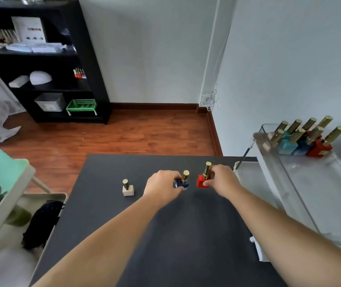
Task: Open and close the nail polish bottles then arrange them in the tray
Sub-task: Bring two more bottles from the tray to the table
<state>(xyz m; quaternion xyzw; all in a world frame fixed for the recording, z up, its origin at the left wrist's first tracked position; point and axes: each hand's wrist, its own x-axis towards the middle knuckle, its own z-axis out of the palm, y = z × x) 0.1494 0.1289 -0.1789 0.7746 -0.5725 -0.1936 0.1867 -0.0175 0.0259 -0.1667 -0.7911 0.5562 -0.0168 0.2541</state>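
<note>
Three nail polish bottles with gold caps stand on the dark table (165,235). My left hand (162,184) grips the dark blue bottle (182,182) at its base. My right hand (222,178) holds the red bottle (203,180) by its base and lower cap. A beige bottle (127,188) stands alone to the left, untouched. The clear acrylic tray (273,162) sits at the right, with several bottles (302,139) in beige, teal, blue and red standing at its far end.
A black shelf unit (47,65) stands against the far wall, holding a green basket and a grey bin. A white cart (5,193) with a dark bundle is at the left. Wooden floor lies beyond the table's far edge.
</note>
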